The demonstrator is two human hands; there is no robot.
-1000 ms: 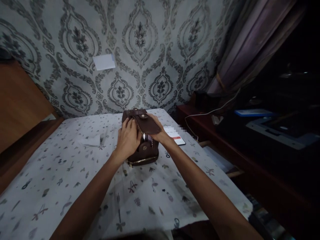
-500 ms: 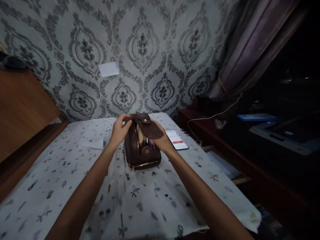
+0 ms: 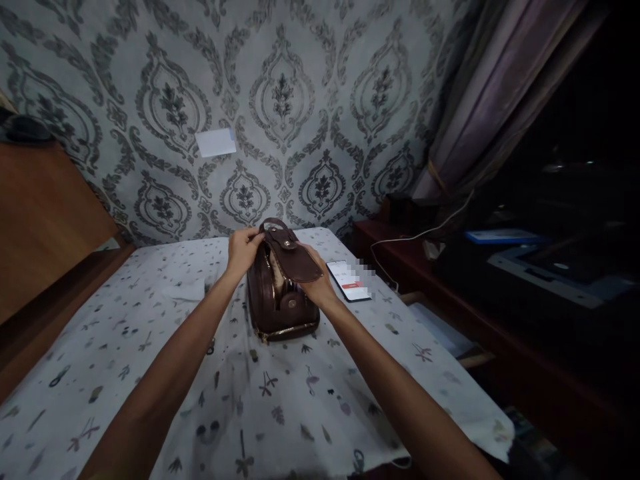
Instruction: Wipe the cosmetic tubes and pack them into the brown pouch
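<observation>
A dark brown leather bag point(image 3: 260, 303) with gold zippers sits on the patterned cloth in front of me. Its main zipper is undone, and a pale lining shows through the gap. The flap point(image 3: 303, 263) with a metal snap hangs unfastened over the opening. My left hand point(image 3: 243, 252) pinches the bag's upper left edge beside the zipper, thumb and fingers closed. Along the right side, my right hand point(image 3: 320, 285) grips the bag under the flap, its fingers partly hidden. A small handle loop point(image 3: 274, 222) stands up at the far end.
A lit phone point(image 3: 345, 277) lies right of the bag. To the left is a crumpled white cloth point(image 3: 186, 291). The patterned tablecloth point(image 3: 280, 433) covers the surface up to the wallpapered wall point(image 3: 280, 93). A white cable point(image 3: 395, 238) runs along the dark red ledge at right.
The handle loop now stands up at the bag's far end. My right hand has shifted slightly under the flap, and the flap sits a little lower. My view has moved slightly.
</observation>
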